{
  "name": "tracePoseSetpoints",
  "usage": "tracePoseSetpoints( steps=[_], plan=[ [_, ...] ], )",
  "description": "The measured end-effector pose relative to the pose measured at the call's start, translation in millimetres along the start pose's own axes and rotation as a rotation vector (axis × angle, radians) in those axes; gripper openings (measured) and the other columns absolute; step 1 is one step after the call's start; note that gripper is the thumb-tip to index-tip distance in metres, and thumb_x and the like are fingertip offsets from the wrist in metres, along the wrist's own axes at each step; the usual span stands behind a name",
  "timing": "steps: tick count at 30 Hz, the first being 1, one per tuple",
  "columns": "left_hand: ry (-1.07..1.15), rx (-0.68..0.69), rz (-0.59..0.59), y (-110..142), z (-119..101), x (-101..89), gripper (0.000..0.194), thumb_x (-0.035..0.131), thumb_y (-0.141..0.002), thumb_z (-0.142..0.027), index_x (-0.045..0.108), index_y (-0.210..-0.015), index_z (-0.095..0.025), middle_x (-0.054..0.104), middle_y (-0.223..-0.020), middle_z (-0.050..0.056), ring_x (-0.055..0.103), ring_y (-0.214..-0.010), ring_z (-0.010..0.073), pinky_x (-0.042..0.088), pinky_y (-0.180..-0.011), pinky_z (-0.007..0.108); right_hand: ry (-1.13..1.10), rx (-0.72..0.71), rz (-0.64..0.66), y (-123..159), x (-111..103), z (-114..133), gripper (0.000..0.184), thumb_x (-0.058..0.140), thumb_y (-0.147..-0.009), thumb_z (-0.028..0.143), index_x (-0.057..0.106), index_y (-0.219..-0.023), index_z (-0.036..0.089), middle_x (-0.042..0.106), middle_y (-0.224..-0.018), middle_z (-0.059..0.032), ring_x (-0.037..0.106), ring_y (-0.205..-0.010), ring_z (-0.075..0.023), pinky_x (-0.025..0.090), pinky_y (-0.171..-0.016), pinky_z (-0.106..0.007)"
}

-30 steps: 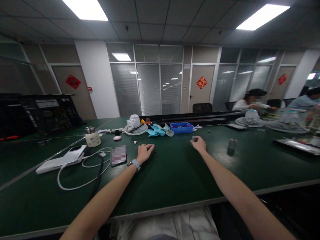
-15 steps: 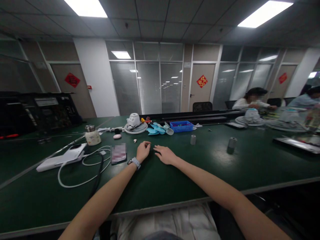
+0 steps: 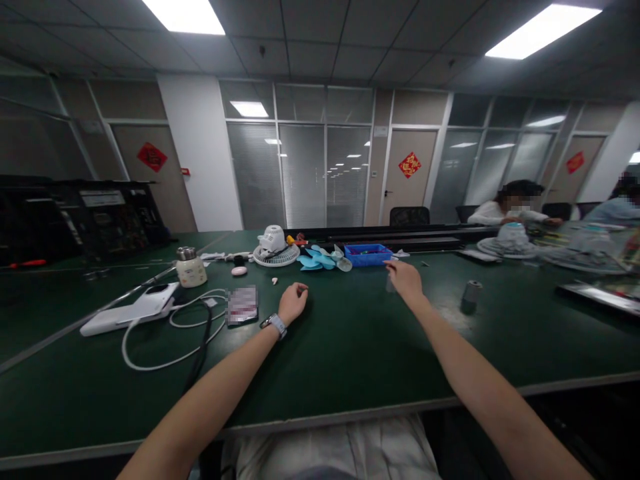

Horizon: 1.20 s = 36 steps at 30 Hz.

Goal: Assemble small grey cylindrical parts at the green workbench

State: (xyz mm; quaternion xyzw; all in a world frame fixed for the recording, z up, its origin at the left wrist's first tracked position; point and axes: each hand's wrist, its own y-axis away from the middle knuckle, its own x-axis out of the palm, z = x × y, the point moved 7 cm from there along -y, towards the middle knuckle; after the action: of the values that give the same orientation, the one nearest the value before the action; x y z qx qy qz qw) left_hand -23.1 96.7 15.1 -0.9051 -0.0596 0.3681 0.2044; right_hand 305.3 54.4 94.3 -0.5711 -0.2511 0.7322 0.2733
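The left hand (image 3: 293,303) is resting low over the green table (image 3: 345,360), left of centre, fingers curling inward; the gap between thumb and fingers is looking small, and whether anything is sitting inside the curl cannot be told. The right hand (image 3: 407,281) is reaching out right of centre, thumb and fingertips coming together at the far end, directly by a small grey cylinder (image 3: 390,285). That cylinder is standing on the table, partly hiding behind the fingers and blurring; whether the fingers are touching it, or pinching something tiny, cannot be told. A 2nd cylinder (image 3: 472,293) is standing upright farther right, well apart from both hands. Just left of the left hand, a flat item with a blurred-out face (image 3: 243,305) is lying; a small white piece (image 3: 275,281) is sitting on the far side, with a pink case (image 3: 239,271) farther left. A cream bottle (image 3: 191,272) and a white device (image 3: 115,320) are occupying the left side. Along the far side, a white fan part (image 3: 274,243), blue fan blades (image 3: 316,259) and a blue basket (image 3: 368,260) are lining up left to right. At far right, 2 people are sitting, 1 wearing a white top (image 3: 484,213).
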Motion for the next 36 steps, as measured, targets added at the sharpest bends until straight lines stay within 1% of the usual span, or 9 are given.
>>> tracePoseSetpoints(
  steps=[2,4,8,14,26,29,32,34,36],
  plan=[
    [-0.002,0.002,0.004,1.1,-1.7,-0.8,0.025,0.049,-0.082,-0.029,0.062,-0.1,-0.016,0.064,-0.092,0.007,0.058,-0.081,0.0166,0.044,-0.072,0.027,0.053,0.088,0.057,-2.5,2.5,-23.3,0.031,0.045,-0.086,0.022,0.066,-0.108,0.021,0.067,-0.106,-0.0079,0.062,-0.094,-0.0211,0.044,-0.084,-0.03],
    [-0.011,0.005,0.005,1.9,-3.2,-1.7,0.025,0.049,-0.082,-0.029,0.062,-0.1,-0.016,0.064,-0.091,0.007,0.058,-0.081,0.0168,0.044,-0.072,0.028,0.072,0.114,0.121,-2.0,9.4,-31.6,0.029,0.046,-0.086,0.024,0.067,-0.106,0.023,0.068,-0.104,-0.0072,0.061,-0.095,-0.0209,0.044,-0.084,-0.029],
    [-0.028,0.003,0.007,2.4,-4.3,-2.1,0.025,0.05,-0.082,-0.028,0.061,-0.1,-0.016,0.064,-0.091,0.007,0.058,-0.081,0.0167,0.044,-0.072,0.027,0.058,0.145,0.157,-0.2,19.5,-33.3,0.026,0.05,-0.084,0.026,0.069,-0.102,0.025,0.068,-0.101,-0.007,0.061,-0.093,-0.0212,0.044,-0.082,-0.029],
    [-0.01,0.004,0.013,1.0,-1.4,1.2,0.025,0.05,-0.082,-0.028,0.061,-0.101,-0.015,0.065,-0.09,0.007,0.059,-0.08,0.0165,0.044,-0.072,0.028,0.032,0.127,0.082,-0.5,18.4,-33.1,0.028,0.047,-0.086,0.023,0.068,-0.103,0.027,0.068,-0.105,-0.0054,0.062,-0.093,-0.0201,0.044,-0.082,-0.029],
    [-0.051,0.001,0.046,0.4,-0.2,3.7,0.027,0.051,-0.082,-0.03,0.06,-0.103,-0.016,0.064,-0.091,0.007,0.059,-0.083,0.0172,0.043,-0.072,0.028,0.082,0.203,0.155,1.2,22.9,-36.5,0.028,0.048,-0.085,0.024,0.069,-0.103,0.026,0.068,-0.1,-0.0103,0.063,-0.09,-0.0234,0.046,-0.079,-0.032],
    [-0.056,0.007,0.052,0.5,-0.2,4.4,0.027,0.052,-0.082,-0.03,0.06,-0.103,-0.016,0.064,-0.09,0.007,0.059,-0.083,0.0172,0.043,-0.072,0.028,0.056,0.229,0.177,2.6,27.0,-41.8,0.032,0.051,-0.083,0.033,0.065,-0.111,0.024,0.067,-0.103,-0.0119,0.062,-0.092,-0.0254,0.046,-0.078,-0.034],
    [-0.047,0.002,0.057,0.8,0.2,4.9,0.027,0.052,-0.082,-0.03,0.059,-0.104,-0.016,0.064,-0.09,0.006,0.059,-0.081,0.0165,0.043,-0.07,0.027,-0.017,0.268,0.225,6.5,39.7,-54.0,0.049,0.06,-0.075,0.048,0.062,-0.115,0.019,0.066,-0.105,-0.0127,0.062,-0.094,-0.026,0.047,-0.078,-0.033],
    [-0.042,-0.008,0.061,1.0,0.7,4.8,0.027,0.052,-0.082,-0.031,0.059,-0.104,-0.017,0.064,-0.09,0.006,0.059,-0.079,0.0161,0.044,-0.069,0.027,-0.055,0.324,0.245,10.4,48.0,-63.3,0.054,0.065,-0.07,0.05,0.062,-0.113,0.016,0.066,-0.104,-0.0125,0.062,-0.093,-0.0256,0.048,-0.077,-0.032],
    [-0.035,-0.015,0.063,1.3,0.0,3.9,0.027,0.053,-0.082,-0.031,0.059,-0.104,-0.017,0.064,-0.09,0.006,0.059,-0.079,0.0158,0.044,-0.069,0.026,-0.083,0.392,0.225,14.5,51.9,-66.4,0.051,0.066,-0.068,0.048,0.064,-0.109,0.016,0.067,-0.102,-0.0117,0.063,-0.094,-0.0256,0.048,-0.078,-0.033]
  ],
)
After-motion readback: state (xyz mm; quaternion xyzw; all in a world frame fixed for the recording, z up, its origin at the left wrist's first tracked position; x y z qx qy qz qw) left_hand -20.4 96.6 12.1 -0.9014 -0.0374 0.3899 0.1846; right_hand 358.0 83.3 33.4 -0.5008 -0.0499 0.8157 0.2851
